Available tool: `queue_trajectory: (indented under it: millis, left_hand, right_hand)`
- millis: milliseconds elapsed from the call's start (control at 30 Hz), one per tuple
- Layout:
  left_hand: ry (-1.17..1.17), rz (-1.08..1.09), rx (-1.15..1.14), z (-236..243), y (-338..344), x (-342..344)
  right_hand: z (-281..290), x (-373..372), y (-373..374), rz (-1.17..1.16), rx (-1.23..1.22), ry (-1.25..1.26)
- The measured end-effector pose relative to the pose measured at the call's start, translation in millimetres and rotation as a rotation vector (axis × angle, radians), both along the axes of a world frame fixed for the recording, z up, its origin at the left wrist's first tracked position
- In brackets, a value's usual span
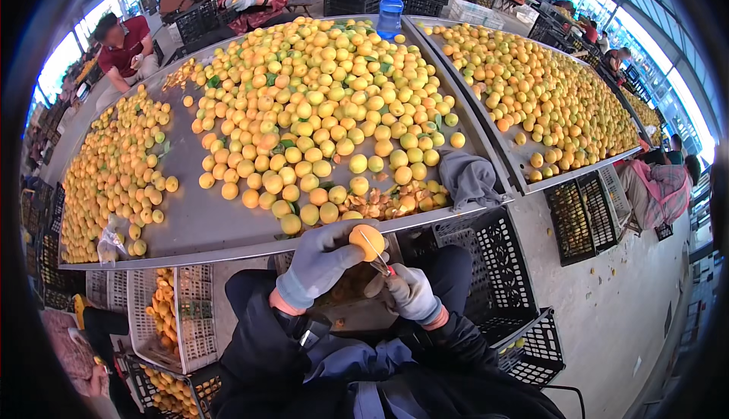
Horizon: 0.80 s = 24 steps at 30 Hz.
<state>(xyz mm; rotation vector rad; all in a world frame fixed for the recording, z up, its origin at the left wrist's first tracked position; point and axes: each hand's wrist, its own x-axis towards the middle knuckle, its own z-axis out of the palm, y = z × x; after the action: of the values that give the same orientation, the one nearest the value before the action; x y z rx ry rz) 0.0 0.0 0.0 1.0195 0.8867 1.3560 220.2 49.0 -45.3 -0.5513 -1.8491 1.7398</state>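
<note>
My left hand, in a grey glove, is closed around a yellow-orange apricot just off the table's near edge. In my gloved right hand is a small knife with a red part on its handle. Its thin blade lies against the fruit, facing me; how deep it goes, if at all, I cannot tell. Beyond my hands a metal sorting table bears a large heap of apricots. Torn fruit scraps lie near its front edge.
A grey cloth rests at the table's right corner, and a blue water bottle stands at the far edge. Black crates sit by my right leg. A white crate with cut fruit is at left. Several people work nearby.
</note>
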Motion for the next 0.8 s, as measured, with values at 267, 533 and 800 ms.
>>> queue_trajectory:
  millis: [267,533,800]
  left_hand:
    - [0.204,0.088,-0.031,23.2,0.5,-7.8]
    - [0.590,0.051,0.053,51.3,4.9,-22.6]
    - [0.589,-0.002,-0.046,53.0,1.7,-29.4]
  right_hand:
    - [10.1,-1.2,-3.8,0.023,-0.117,-0.018]
    - [11.7,2.3,-4.4,0.018,-0.070,-0.052]
    - [33.6,11.4,-10.5,0.042,-0.214,-0.201]
